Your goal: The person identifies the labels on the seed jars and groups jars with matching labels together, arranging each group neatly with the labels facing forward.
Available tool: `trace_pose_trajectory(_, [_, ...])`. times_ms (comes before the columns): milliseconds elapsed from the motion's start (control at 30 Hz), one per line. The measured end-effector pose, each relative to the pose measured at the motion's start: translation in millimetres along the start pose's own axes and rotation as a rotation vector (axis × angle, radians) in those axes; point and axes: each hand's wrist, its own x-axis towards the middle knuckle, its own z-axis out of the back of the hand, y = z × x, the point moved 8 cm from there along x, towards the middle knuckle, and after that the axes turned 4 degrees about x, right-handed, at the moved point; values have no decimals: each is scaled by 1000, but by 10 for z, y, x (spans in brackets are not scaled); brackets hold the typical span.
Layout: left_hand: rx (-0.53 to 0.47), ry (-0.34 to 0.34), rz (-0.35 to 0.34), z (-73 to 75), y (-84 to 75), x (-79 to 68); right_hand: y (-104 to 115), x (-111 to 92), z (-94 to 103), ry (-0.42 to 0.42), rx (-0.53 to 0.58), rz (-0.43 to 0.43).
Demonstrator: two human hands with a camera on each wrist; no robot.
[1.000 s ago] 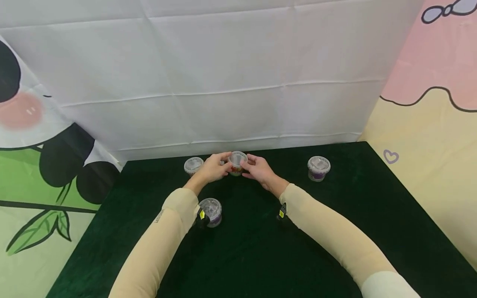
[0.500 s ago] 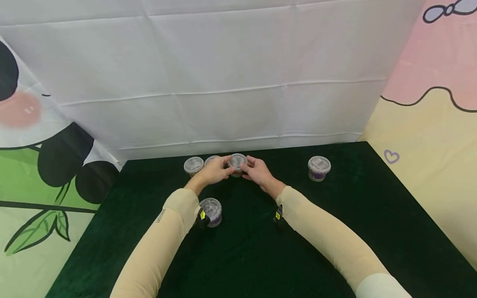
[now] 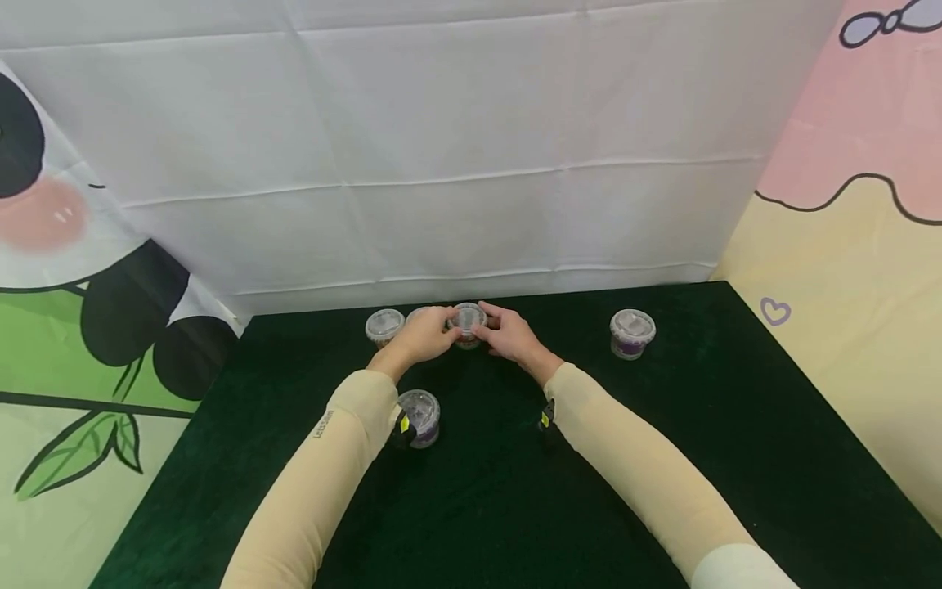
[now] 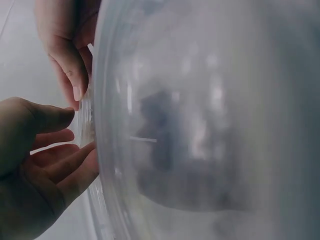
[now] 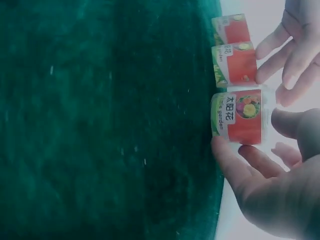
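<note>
A small clear plastic cup (image 3: 468,316) with a transparent lid stands near the table's back edge. Its red and green label (image 5: 250,134) carries a flower picture, seen in the right wrist view. My right hand (image 3: 513,336) holds the cup from the right, thumb at the lid's rim and fingers lower down its side. From the left, my left hand (image 3: 425,334) pinches its rim between thumb and fingers. Two similar cups stand in line left of it: the outer cup (image 3: 384,325) shows clearly, while the nearer cup (image 5: 235,65) is partly covered by my left hand in the head view.
A lidded cup with a purple label (image 3: 421,419) stands beside my left wrist and fills much of the left wrist view. Another purple-labelled cup (image 3: 632,333) is at the back right. A dark green cloth covers the table (image 3: 515,491); a white curtain (image 3: 456,164) hangs behind.
The held cup, raised and tilted a second ago, is now lower and upright, in line with the two cups on its left. Both hands have come down slightly with it.
</note>
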Motion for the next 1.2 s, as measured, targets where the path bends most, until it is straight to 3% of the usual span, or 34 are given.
trace_pose_trajectory(167, [53,-4,6,-1,-15,3,120,-28,43,-26,-254,82])
trace_pose_trajectory(300, [90,3,22,-38,11,-2,138,-16,8,-17,-310,101])
trace_pose_trajectory(567, [63,63,78,-94,68,2,112,3,3,11,-225,22])
trace_pose_trajectory(1200, [77,107,104,-81,58,16,103,14,24,11,-210,12])
